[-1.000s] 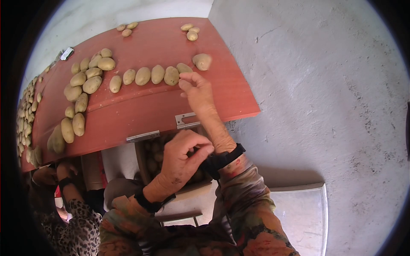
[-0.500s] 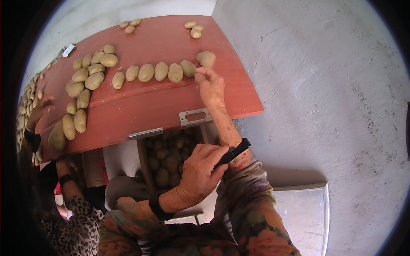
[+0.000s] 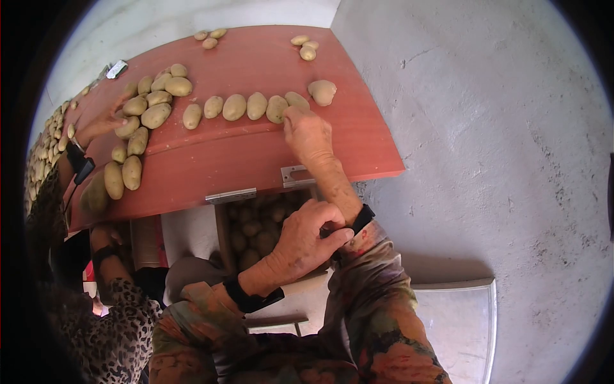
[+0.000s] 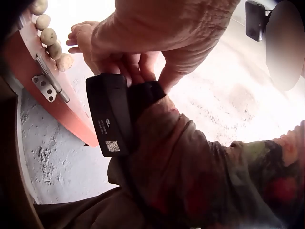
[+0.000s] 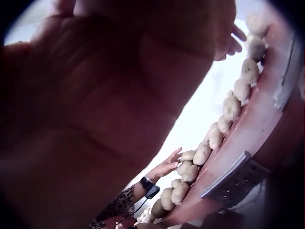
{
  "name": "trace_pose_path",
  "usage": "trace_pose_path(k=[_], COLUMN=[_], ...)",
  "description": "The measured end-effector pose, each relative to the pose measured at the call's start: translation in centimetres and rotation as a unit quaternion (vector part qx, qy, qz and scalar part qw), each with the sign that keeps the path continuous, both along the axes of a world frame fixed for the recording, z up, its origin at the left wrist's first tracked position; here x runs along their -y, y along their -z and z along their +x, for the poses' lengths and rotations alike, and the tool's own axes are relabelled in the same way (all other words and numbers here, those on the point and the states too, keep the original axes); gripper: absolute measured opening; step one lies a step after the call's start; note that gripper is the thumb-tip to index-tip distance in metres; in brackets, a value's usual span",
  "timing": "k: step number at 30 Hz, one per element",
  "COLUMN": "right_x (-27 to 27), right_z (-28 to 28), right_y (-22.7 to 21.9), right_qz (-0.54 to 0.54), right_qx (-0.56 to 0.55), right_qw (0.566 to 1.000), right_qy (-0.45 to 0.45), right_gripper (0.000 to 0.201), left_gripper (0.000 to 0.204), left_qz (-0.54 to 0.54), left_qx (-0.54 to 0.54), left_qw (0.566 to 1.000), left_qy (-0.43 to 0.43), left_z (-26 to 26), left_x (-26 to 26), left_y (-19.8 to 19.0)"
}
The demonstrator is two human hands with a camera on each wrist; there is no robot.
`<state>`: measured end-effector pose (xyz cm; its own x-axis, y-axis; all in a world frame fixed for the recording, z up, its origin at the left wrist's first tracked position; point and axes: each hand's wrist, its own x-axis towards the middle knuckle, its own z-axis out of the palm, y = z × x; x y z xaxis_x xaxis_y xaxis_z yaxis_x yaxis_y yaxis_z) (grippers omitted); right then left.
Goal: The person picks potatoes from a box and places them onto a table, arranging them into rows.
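Potatoes (image 3: 235, 107) lie on the red desk (image 3: 192, 153) in front of me, six of them in a slightly curved row, with a broader, lumpy potato (image 3: 322, 92) just beyond the right end. I have the right hand (image 3: 310, 137) over the near side of that end, its fingers reaching forward and gripping nothing that I can see; whether the fingertips touch a potato I cannot tell. My left hand (image 3: 307, 242) is clenched round the black wrist device (image 4: 108, 114) on the right wrist, thumb and fingers curled about it.

To the left of the row I see a clustered, bending line of potatoes (image 3: 155, 116); another person's hand (image 3: 102, 125) reaches in beside it, and a leopard-print sleeve (image 5: 125, 202) shows behind that hand in the right wrist view. Two groups of three small ones lie near the far edge; two metal plates (image 3: 231, 196) sit along the near edge, and below it a box (image 3: 223, 238) holds more potatoes (image 3: 251, 228); a grey wall (image 3: 473, 141) stands to the right.
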<state>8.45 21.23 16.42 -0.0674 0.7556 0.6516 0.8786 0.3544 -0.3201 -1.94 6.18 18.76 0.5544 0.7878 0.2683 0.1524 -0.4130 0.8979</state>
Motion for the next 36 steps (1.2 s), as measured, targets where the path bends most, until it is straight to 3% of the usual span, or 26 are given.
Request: trace_pose_path(k=[6,14,16,19,21,22,23,24,25,26,28,31,36], right_x=[-0.4,-0.4,-0.4,-0.3,-0.2,-0.4,-0.9,-1.2,-1.2,-1.3,-1.5,-1.7,-1.5], right_z=[0.5,0.2,0.4,0.2,-0.2,-0.3,-0.4,-0.4,-0.4,-0.4,-0.4,-0.4,-0.5], right_y=[0.3,2.5,2.6,2.5,2.2,1.7,1.0,0.3,-0.2,-0.5,-0.6,-0.3,-0.4], right_qz=[-0.002,-0.041,-0.05,-0.09,-0.106,-0.104,-0.193,-0.265,-0.253,-0.252,-0.232,-0.236,-0.226], right_qx=[0.107,0.159,0.162,0.14,-0.096,-0.096,-0.358,-0.588,-0.65,-0.65,-0.763,-0.779,-0.782], right_qw=[0.994,0.986,0.985,0.986,0.989,0.989,0.909,0.751,0.7,0.7,0.575,0.545,0.557], right_qy=[-0.018,-0.028,-0.028,-0.01,-0.039,-0.035,-0.09,-0.139,-0.153,-0.154,-0.185,-0.2,-0.164], right_gripper=[0.006,0.004,0.004,0.007,0.013,0.013,0.011,0.009,0.011,0.011,0.017,0.02,0.019], left_gripper=[0.016,0.015,0.014,0.013,0.013,0.013,0.013,0.013,0.013,0.013,0.013,0.013,0.013], left_qz=[-0.067,-0.135,-0.102,-0.085,-0.099,-0.106,-0.112,-0.111,-0.108,-0.105,-0.09,-0.091,-0.102], left_qx=[0.048,-0.008,-0.002,0.006,0.006,0.007,0.008,0.008,0.018,0.027,0.018,0.017,0.005], left_qw=[0.997,0.989,0.993,0.995,0.994,0.993,0.993,0.993,0.993,0.993,0.995,0.995,0.994], left_qy=[-0.011,0.068,0.059,0.043,0.043,0.041,0.039,0.041,0.04,0.038,0.029,0.028,0.035], left_z=[0.1,-0.1,0.2,0.2,0.1,0.0,-0.1,-0.1,-0.2,-0.3,-0.2,-0.4,-0.7], left_x=[0.4,-0.9,-0.1,0.2,0.2,0.2,0.2,0.0,-0.3,-0.4,-0.5,-0.9,-0.9], left_y=[-1.1,0.1,0.6,0.6,0.3,-0.2,-0.4,-0.3,-0.1,0.0,-0.5,-0.3,-0.5])
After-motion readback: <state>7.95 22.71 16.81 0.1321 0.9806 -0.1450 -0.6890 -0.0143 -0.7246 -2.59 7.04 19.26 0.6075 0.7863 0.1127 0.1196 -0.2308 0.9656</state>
